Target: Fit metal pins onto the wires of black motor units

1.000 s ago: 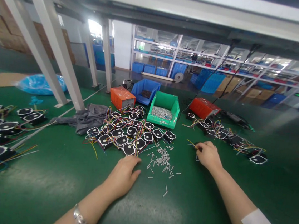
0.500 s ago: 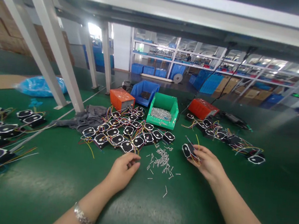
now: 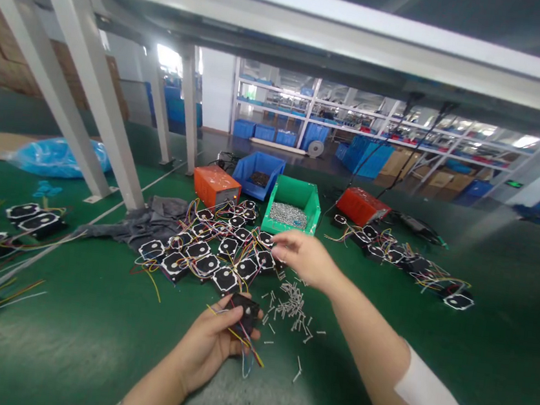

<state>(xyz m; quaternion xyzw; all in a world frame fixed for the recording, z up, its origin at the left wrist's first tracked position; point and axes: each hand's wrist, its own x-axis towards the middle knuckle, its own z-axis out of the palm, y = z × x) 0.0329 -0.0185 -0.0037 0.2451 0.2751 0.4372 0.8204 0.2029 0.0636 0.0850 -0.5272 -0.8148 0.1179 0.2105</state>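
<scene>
My left hand (image 3: 215, 339) is closed on a small black motor (image 3: 248, 312), its thumb pressed over the body. Loose yellow, red and pale wires hang from this motor below my fingers. My right hand (image 3: 303, 257) reaches across the loose screws with its fingers stretched out and its thumb a little apart. Its fingertips are just over the right edge of a cluster of black motors (image 3: 207, 264) with white-edged faces and tangled wires; I see nothing held in them. Between my hands, silver screws (image 3: 290, 301) lie scattered on the green surface.
A green bin (image 3: 316, 215) holds many small metal pieces. Beside it stand a blue bin (image 3: 265, 194) and an orange box (image 3: 216, 187). A second orange box (image 3: 363, 205) and more motors (image 3: 395, 254) are at right. Grey cloth (image 3: 151, 221) lies left, near metal posts (image 3: 98, 92).
The motor held in my right hand half a second ago appears to be in my left hand now. My right hand has moved left, over to the motor cluster.
</scene>
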